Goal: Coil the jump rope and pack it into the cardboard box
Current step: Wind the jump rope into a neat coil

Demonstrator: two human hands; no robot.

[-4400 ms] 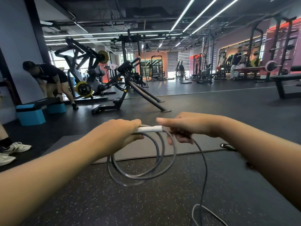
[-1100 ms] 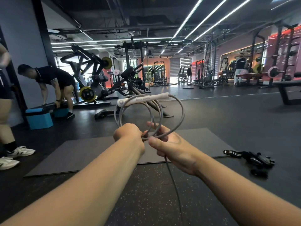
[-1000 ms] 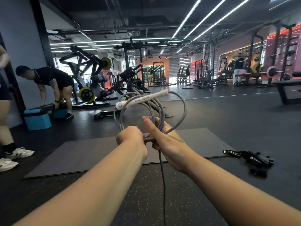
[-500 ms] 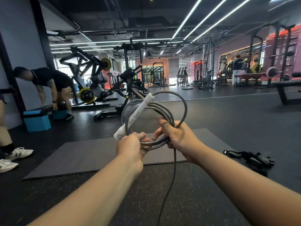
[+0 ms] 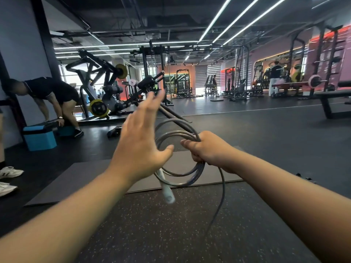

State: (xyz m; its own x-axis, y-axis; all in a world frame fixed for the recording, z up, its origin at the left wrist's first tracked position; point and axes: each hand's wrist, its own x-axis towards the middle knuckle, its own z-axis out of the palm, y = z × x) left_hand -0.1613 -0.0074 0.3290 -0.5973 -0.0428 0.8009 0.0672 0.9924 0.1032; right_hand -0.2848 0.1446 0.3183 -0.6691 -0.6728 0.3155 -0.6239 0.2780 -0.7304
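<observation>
Both bare forearms reach forward, the right hand [image 5: 207, 149] fisted around the coiled rope [image 5: 182, 149] on its right side, while the left hand [image 5: 141, 141], just left of the rope, is lifted free with palm flat and fingers [image 5: 153, 102] spread and blurred.

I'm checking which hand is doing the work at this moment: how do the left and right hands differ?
The left hand is open with fingers spread, touching nothing; the right hand is a closed fist around the coiled jump rope. The left hand is raised with fingers pointing up and away; the right sits lower, beside the coil. Both are bare.
</observation>
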